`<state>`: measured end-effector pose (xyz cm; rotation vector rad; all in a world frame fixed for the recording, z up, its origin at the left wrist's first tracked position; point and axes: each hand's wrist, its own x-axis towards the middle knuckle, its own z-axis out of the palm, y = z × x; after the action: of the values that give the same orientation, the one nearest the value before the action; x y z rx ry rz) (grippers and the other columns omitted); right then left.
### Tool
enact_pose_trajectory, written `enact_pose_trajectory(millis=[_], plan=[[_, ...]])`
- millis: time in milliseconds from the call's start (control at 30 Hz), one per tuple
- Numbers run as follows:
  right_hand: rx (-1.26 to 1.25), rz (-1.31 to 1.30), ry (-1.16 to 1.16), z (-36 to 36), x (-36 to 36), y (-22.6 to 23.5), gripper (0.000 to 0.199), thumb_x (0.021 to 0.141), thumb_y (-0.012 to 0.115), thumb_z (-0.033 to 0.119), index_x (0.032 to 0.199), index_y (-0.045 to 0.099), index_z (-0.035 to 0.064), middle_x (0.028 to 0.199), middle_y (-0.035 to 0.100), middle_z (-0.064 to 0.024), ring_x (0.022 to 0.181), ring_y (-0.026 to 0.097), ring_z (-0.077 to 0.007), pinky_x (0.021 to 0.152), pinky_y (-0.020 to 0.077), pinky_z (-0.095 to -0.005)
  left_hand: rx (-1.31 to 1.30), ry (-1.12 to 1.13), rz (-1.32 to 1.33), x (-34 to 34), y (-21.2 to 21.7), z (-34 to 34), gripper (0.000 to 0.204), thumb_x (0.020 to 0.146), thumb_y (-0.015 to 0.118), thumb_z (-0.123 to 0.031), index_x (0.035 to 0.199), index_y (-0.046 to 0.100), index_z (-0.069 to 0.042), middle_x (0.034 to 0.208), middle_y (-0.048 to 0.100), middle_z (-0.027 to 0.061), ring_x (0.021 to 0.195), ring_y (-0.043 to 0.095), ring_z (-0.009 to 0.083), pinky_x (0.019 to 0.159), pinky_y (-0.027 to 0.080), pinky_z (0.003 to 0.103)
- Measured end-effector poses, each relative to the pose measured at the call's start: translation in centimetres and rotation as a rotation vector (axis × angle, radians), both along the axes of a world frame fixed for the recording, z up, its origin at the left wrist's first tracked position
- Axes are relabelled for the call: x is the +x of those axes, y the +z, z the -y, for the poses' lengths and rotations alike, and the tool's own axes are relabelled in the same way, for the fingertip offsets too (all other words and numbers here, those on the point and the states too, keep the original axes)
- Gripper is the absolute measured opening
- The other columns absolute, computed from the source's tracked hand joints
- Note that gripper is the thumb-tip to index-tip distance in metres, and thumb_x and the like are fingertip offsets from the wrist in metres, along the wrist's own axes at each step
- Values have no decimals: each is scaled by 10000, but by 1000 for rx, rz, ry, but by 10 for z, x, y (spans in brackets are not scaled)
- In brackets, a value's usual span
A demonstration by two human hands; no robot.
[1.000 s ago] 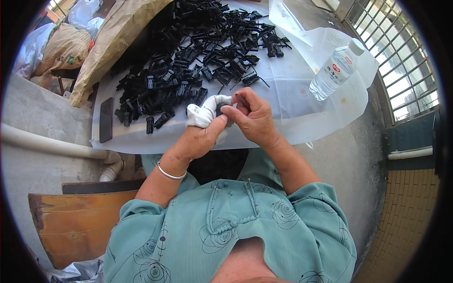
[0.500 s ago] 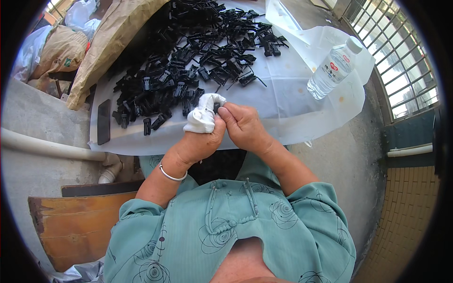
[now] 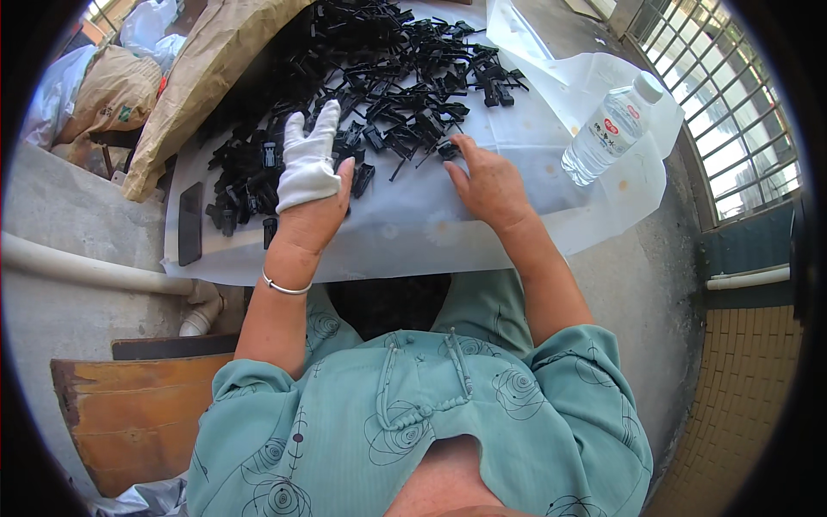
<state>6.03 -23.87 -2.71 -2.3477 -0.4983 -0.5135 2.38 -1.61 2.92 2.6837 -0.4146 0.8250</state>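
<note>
My left hand [image 3: 312, 185] wears a white cloth glove over part of it, its thumb bare. Its fingers are spread over the near left of a pile of small black plastic parts [image 3: 405, 103]. Over on the right, my right hand [image 3: 493, 185] is bare, with thumb and forefinger apart around one black part [image 3: 448, 151] at the pile's near edge. The fingertips touch or nearly touch that part; I cannot tell which. Many of the parts have thin rods sticking out.
A white plastic sheet [image 3: 413, 246] covers the table. To the right stands a clear water bottle [image 3: 607, 129], and a dark phone [image 3: 190, 224] lies at the left edge. Brown paper [image 3: 207, 82] rises at the back left. Beyond the right side is a barred window [image 3: 732, 95].
My hands were together at the near edge, around something dark. They have parted: the left moved forward and left onto the pile, the right forward and right to a loose black part.
</note>
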Motion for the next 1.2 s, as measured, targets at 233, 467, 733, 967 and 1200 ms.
enact_pose_trajectory(millis=[233, 467, 733, 967, 1200], plan=[[-336, -208, -127, -7, 5, 3, 293, 805, 589, 251, 1015, 491, 71, 787, 635, -137, 726, 618, -316, 627, 491, -405, -480, -204, -239, -22, -34, 16, 262, 764, 595, -43, 1022, 588, -3, 916, 592, 168, 813, 586, 305, 742, 481, 339], [590, -529, 371, 11, -31, 32, 129, 806, 559, 152, 880, 544, 48, 674, 515, 21, 512, 436, -67, 469, 356, -224, -908, -316, -648, -39, -30, 36, 291, 891, 508, -150, 1152, 504, -21, 1014, 562, 77, 688, 600, 127, 600, 478, 237], [929, -1000, 667, 11, -43, 40, 104, 813, 553, 132, 888, 551, 60, 669, 442, 57, 521, 339, -3, 448, 260, -172, -1317, -796, -1110, -36, -6, 18, 410, 905, 516, -291, 1209, 462, -22, 999, 570, 88, 656, 592, 139, 545, 471, 240], [737, -759, 698, -11, -52, 38, 114, 849, 518, 137, 883, 557, 36, 722, 515, 41, 575, 428, -32, 490, 350, -190, -1317, -681, -1188, -40, -14, 28, 232, 874, 570, -215, 1025, 521, -45, 807, 596, 43, 572, 541, 70, 462, 424, 197], [354, 46, 534, -24, -65, 40, 229, 737, 672, 55, 923, 541, 28, 673, 505, -22, 533, 449, -92, 478, 376, -232, -1259, -441, -707, -37, -17, 40, 266, 883, 547, -116, 1134, 487, -51, 833, 596, 36, 618, 498, 39, 468, 404, 173]])
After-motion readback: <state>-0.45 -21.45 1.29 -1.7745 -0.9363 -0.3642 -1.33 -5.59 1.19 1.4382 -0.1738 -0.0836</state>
